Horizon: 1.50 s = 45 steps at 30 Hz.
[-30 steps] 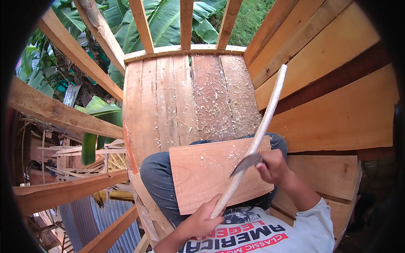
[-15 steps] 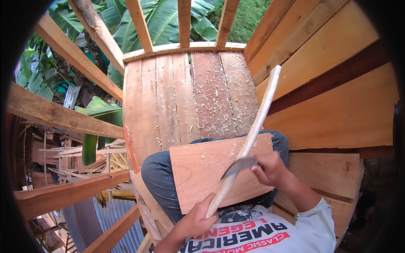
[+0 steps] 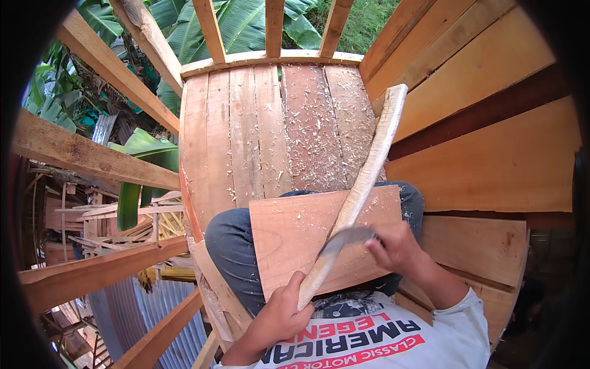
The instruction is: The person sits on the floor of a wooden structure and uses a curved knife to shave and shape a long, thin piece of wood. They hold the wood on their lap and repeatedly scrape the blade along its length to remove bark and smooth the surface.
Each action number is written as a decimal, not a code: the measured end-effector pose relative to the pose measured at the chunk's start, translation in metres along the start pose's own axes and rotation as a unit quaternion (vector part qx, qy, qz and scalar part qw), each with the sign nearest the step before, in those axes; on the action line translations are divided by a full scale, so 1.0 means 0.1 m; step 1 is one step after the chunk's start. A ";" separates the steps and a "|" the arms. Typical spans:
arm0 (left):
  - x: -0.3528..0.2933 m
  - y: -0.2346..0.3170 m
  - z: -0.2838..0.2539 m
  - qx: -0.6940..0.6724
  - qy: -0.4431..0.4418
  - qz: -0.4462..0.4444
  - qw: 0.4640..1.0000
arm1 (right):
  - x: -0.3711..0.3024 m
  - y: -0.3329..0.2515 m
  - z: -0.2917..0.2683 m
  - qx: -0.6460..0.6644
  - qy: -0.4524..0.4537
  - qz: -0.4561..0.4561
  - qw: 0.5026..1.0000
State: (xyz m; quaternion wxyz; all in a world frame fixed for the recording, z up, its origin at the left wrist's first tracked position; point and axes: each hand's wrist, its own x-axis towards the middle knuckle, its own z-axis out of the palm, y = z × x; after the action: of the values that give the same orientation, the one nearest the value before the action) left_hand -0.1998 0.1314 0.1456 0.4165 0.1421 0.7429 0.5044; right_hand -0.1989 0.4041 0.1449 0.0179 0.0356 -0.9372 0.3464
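A long, slightly bent pale wooden stick (image 3: 367, 175) slants across my lap, its far end raised toward the wall boards. My left hand (image 3: 286, 315) is closed around its near end, close to my shirt. In my right hand (image 3: 396, 247) is a curved knife (image 3: 347, 237), its handle mostly hidden by the fingers. The sickle-like blade lies across the lower part of the stick and looks slightly blurred. Under the stick, a flat rectangular wooden board (image 3: 283, 240) rests on my crossed legs, with a few shavings on it.
Pale shavings (image 3: 313, 132) litter the plank floor (image 3: 243, 141) ahead. Board walling (image 3: 485, 166) stands close on the right. Wooden posts (image 3: 92, 158) with open gaps line the left and far sides, with banana leaves (image 3: 236, 31) beyond them and corrugated sheets (image 3: 153, 313) at lower left.
The stick has been rolled, so a broader, rougher face now shows. The blade has shifted slightly toward my body along it. Both hands keep their hold.
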 end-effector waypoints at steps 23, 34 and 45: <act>-0.01 0.17 -0.02 -0.027 0.037 -0.010 0.999 | -0.12 -0.23 0.18 -0.038 -0.096 -0.125 0.987; 0.00 0.18 0.03 -0.019 0.015 -0.008 1.000 | 0.12 0.17 -0.03 -0.013 0.085 0.094 0.992; -0.02 0.17 0.05 -0.043 0.021 -0.034 0.998 | -0.12 0.01 0.16 -0.006 -0.007 -0.043 0.999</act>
State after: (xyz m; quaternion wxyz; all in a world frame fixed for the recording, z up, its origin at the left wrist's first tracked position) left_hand -0.1978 0.1411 0.1611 0.4232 0.0883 0.7337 0.5243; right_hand -0.1876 0.3954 0.1311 0.0265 0.0780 -0.9370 0.3396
